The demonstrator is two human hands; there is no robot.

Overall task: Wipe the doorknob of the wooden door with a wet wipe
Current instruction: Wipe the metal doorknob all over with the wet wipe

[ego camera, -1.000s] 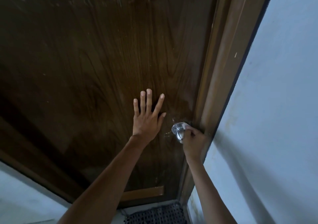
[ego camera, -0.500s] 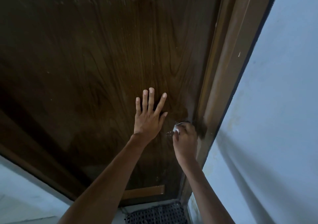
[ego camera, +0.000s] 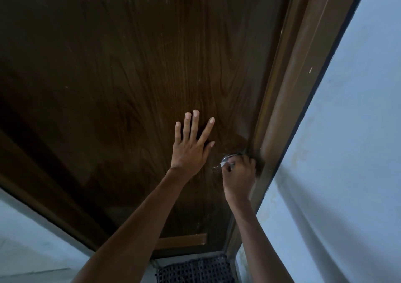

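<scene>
The dark wooden door (ego camera: 130, 87) fills most of the view. My left hand (ego camera: 191, 143) lies flat against it with the fingers spread, just left of the doorknob. A sliver of the metal doorknob (ego camera: 227, 157) shows by the door's right edge; my right hand (ego camera: 238, 174) wraps over it and hides the rest. A small white corner of the wet wipe (ego camera: 224, 164) pokes out between that hand's fingers, pressed on the knob. A small key ring (ego camera: 214, 169) hangs just left of the knob.
The brown door frame (ego camera: 303, 76) runs diagonally along the door's right side, with a pale wall (ego camera: 347, 152) beyond it. A dark woven mat (ego camera: 195, 269) lies on the floor at the foot of the door. Pale floor (ego camera: 32, 250) shows at the lower left.
My right hand has slid over the top of the doorknob, so the knob that showed a second ago is now almost covered. The left hand stays flat on the door.
</scene>
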